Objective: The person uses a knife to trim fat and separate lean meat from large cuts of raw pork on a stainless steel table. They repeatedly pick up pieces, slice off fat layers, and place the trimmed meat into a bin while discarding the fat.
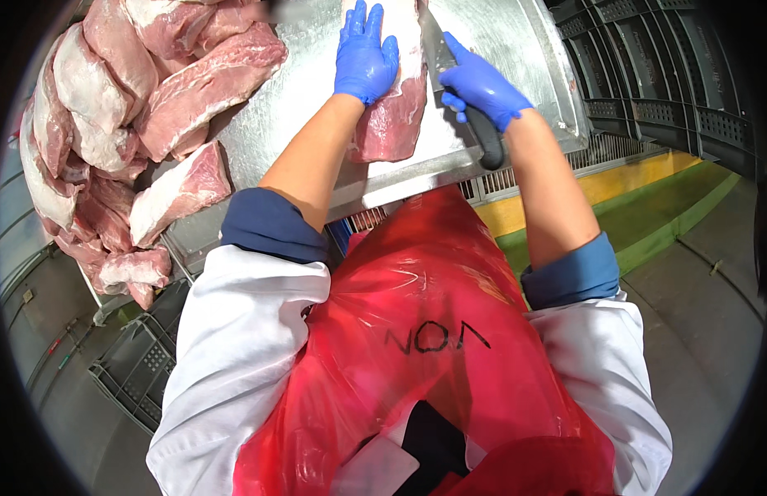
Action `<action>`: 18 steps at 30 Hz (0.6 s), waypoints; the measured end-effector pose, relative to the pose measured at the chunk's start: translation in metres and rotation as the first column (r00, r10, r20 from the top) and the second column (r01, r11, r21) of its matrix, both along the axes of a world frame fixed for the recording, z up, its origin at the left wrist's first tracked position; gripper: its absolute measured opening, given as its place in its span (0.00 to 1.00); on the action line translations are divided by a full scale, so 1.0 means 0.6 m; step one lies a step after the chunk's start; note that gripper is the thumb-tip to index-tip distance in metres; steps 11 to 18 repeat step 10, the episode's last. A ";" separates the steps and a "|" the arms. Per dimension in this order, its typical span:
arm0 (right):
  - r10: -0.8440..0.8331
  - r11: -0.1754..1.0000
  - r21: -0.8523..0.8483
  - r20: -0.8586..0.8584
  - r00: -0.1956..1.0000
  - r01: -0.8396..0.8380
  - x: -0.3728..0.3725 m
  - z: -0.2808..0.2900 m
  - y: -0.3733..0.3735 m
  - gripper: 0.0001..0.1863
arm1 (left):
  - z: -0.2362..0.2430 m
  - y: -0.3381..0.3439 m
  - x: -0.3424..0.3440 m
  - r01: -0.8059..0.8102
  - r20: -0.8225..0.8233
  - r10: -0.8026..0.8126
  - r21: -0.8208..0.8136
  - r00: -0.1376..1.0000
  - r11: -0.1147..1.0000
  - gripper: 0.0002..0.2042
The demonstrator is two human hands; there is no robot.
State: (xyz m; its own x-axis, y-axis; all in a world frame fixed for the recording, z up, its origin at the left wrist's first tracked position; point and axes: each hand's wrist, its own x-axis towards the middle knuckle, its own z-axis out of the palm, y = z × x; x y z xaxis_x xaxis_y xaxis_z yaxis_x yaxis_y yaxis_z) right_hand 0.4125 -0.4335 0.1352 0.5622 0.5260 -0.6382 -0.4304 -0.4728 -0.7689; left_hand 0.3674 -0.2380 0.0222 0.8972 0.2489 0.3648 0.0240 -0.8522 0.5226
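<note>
A long slab of raw meat (392, 124) with a pale fat layer lies on the metal table (297, 107), its far end cut off by the upper edge of the view. My left hand (367, 58), in a blue glove, presses flat on it with the fingers stretched forward. In my right hand (483, 87), also gloved in blue, is a knife (485, 136) with a black handle. Its blade points away from me and runs along the right side of the slab, against or very close to the meat. The blade's tip is near the upper edge.
Many raw meat pieces (111, 107) are heaped on the table's left side, some hanging over its edge. Dark plastic crates (648, 74) are stacked at the right. Another dark crate (140, 364) stands low on the left. A yellow and green ledge (640, 194) runs below the table's right side.
</note>
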 end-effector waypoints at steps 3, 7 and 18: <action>0.068 0.997 0.031 -0.020 0.998 -0.067 0.049 0.013 -0.007 0.44 | -0.002 -0.003 0.000 0.010 0.000 -0.010 -0.016 1.000 1.000 0.30; 0.072 0.984 -0.172 0.189 0.979 -0.039 -0.014 -0.039 0.021 0.44 | -0.003 -0.012 0.002 -0.104 -0.018 0.108 0.162 0.994 0.981 0.25; 0.287 0.929 -0.353 0.512 0.810 -0.106 -0.064 -0.095 -0.009 0.46 | -0.005 -0.003 -0.002 -0.014 -0.029 0.014 -0.026 0.999 1.000 0.31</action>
